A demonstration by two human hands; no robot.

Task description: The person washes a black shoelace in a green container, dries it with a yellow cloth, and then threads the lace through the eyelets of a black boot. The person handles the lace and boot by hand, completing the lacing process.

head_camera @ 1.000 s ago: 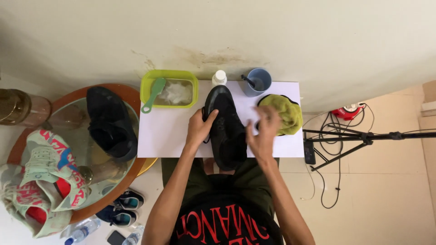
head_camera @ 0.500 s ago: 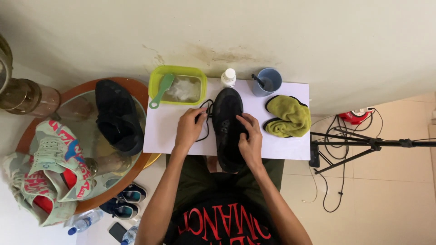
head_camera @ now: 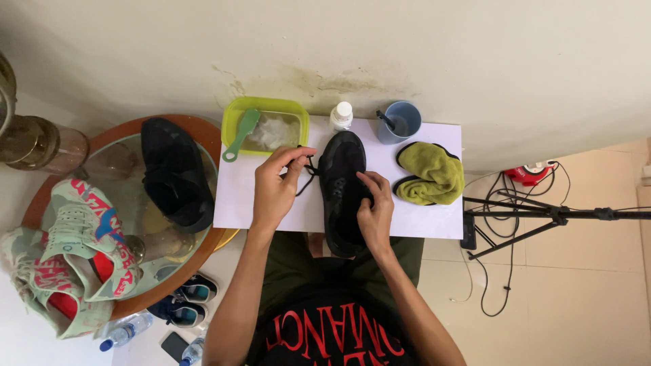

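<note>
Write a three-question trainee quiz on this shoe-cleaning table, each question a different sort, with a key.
1. True or false: the left hand pinches the black lace of the black shoe.
2. Which item leans in the green tub? A) green brush B) white bottle C) yellow-green cloth
3. Fill in: the right hand rests on the ____.

Key: 1 true; 2 A; 3 black shoe.
</note>
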